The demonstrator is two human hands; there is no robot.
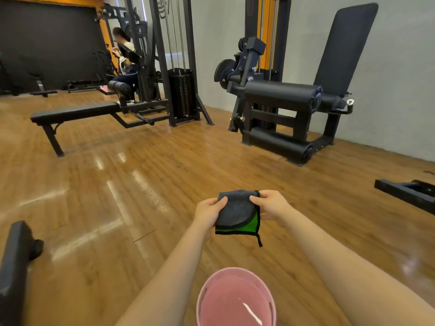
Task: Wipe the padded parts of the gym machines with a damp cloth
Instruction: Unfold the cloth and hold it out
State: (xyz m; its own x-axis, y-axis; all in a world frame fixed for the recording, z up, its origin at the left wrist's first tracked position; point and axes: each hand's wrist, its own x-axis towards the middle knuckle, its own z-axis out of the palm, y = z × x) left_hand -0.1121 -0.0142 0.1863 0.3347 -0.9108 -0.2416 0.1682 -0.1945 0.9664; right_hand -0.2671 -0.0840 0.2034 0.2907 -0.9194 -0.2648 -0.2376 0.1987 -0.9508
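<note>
A folded grey cloth (236,211) with a green corner and black edging hangs between both hands above the wooden floor. My left hand (208,214) grips its left edge with the thumb on top. My right hand (273,205) pinches its upper right corner. Ahead on the right stands a leg machine with a tall black back pad (343,48), an upper roller pad (282,94) and a lower roller pad (280,143). A flat black bench (75,112) stands at the left.
A pink basin (235,300) holding water sits on the floor just below my arms. A cable tower with a weight stack (181,95) stands behind the bench, where a person (124,60) sits. A black padded part (14,267) is at the lower left, a black frame (409,194) at the right.
</note>
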